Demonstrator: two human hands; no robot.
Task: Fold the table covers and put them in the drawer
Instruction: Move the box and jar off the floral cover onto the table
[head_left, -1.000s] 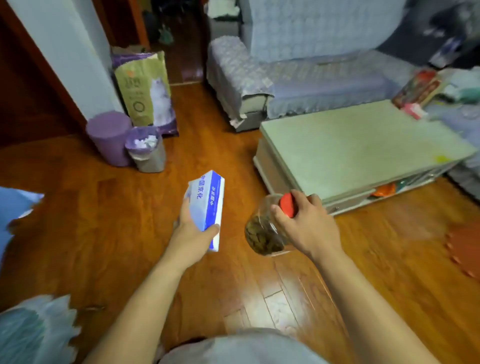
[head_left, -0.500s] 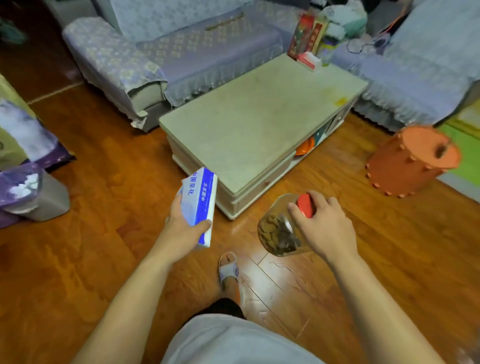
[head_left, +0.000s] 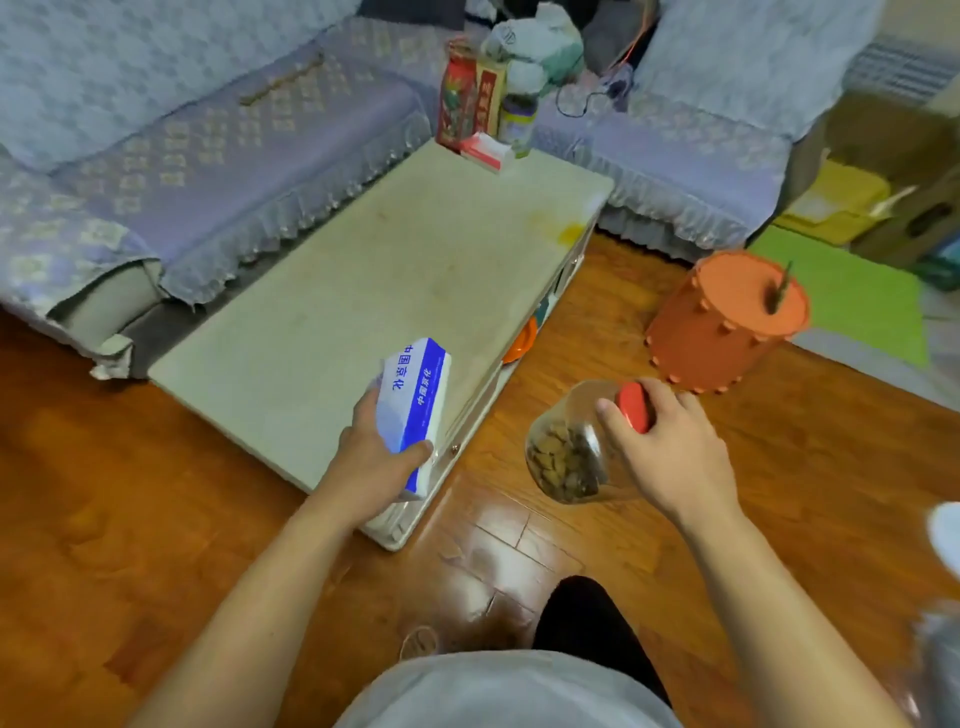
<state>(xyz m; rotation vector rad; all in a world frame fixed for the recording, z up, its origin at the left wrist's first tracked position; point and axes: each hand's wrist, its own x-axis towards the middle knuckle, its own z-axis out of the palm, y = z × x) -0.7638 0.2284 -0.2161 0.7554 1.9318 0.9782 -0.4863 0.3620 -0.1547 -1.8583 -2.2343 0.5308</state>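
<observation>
- Bare table (head_left: 363, 270) runs lengthwise toward 1 o'clock, no covers in sight.
- Left hand (head_left: 374, 457), nearer, grips box (head_left: 415, 410) over its corner.
- Right hand (head_left: 670, 452) clasps jar (head_left: 571, 452) clear of it.

A pale coffee table (head_left: 363, 270) stands on the wood floor (head_left: 130, 493) before me, with sofas (head_left: 208, 130) in lace-edged covers along its far side and far end. At its far end sit a red box (head_left: 457, 104), a jar (head_left: 517, 122) and a small red-and-white pack (head_left: 485, 150). An orange stool (head_left: 722, 322) stands to the right, near a green mat (head_left: 857, 296).
</observation>
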